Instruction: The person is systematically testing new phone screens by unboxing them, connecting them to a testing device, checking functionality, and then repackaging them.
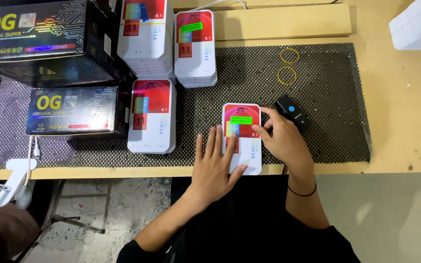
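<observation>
Both hands, the left hand (216, 163) and right hand (282, 139), are pressing flat, fingers open, on the white packet (242, 122); keeping it square beside the black scanner (292, 112) looks wise.

Both forearms reach up from the lower edge of the view, bare to the elbow, converging toward the middle; the left hand (214, 163) lies palm down, fingers spread and nearly straight, thumb angled out to the right; the right hand (282, 139) sits just beside it, fingers curled loosely with the fingertips pointing left, knuckles raised; a thin dark band circles the right wrist; neither hand is closed into a grasp.
</observation>
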